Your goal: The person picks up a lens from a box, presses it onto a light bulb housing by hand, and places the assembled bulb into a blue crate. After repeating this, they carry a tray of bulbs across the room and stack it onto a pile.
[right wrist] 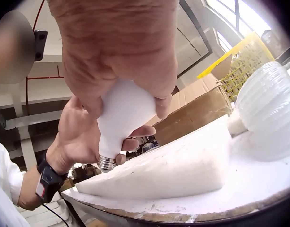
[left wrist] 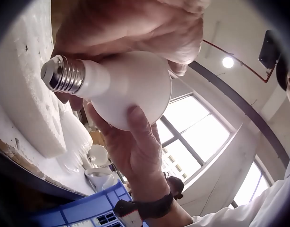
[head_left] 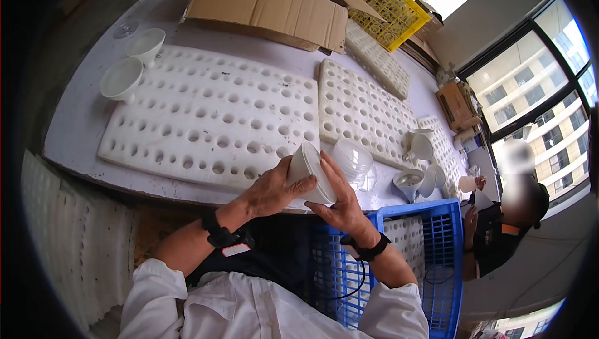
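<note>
A white bulb housing with a silver screw base (left wrist: 130, 85) is held between both hands above the table's front edge. In the head view the left hand (head_left: 274, 188) grips its left side, fingers curled round the body. The right hand (head_left: 340, 200) pinches the wide rim from the other side, thumb below and fingers above. The screw base shows in both wrist views, pointing away from the palms; in the right wrist view the housing (right wrist: 123, 109) has its metal end low, near the left fingertips. A stack of clear domes (head_left: 353, 159) stands just behind the right hand.
White foam boards with holes (head_left: 212, 114) lie across the table. Two white housings (head_left: 121, 78) stand at the left, several more (head_left: 422, 147) at the right. Behind are a cardboard box (head_left: 268, 8) and yellow crate (head_left: 399, 11); a blue crate (head_left: 452, 264) is in front. Another person sits at right.
</note>
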The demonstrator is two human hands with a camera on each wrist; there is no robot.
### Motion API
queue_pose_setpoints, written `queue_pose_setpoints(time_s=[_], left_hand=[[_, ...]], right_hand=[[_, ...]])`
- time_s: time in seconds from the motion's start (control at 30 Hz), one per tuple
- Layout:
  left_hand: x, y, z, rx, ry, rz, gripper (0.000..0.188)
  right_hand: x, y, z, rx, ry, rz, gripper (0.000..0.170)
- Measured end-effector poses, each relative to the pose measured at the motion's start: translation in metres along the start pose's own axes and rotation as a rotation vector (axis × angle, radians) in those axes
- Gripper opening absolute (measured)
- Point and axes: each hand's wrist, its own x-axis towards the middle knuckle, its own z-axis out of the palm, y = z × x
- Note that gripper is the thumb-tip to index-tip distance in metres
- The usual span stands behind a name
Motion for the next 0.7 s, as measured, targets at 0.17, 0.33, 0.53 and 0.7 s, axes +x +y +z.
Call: queue_pose_setpoints(time_s=[0.17, 0.33, 0.53, 0.7], left_hand=[[0.000, 0.001, 0.005, -0.039, 0.025, 0.035, 0.086], [0.004, -0.007, 0.007, -0.083, 0.038, 0.072, 0.089], [0.008, -0.015, 0.008, -0.165, 0.057, 0.069, 0.079], [0.008, -0.019, 0.010, -0.187, 0.061, 0.046, 0.076]], right_hand=[[-0.004, -0.003, 0.005, -0.004, 0.028, -0.026, 0.082], [-0.004, -0.006, 0.004, -0.041, 0.014, -0.016, 0.082], [-0.005, -0.009, 0.008, -0.066, 0.021, 0.012, 0.081], [-0.007, -0.006, 0.007, -0.118, 0.008, -0.008, 0.081]])
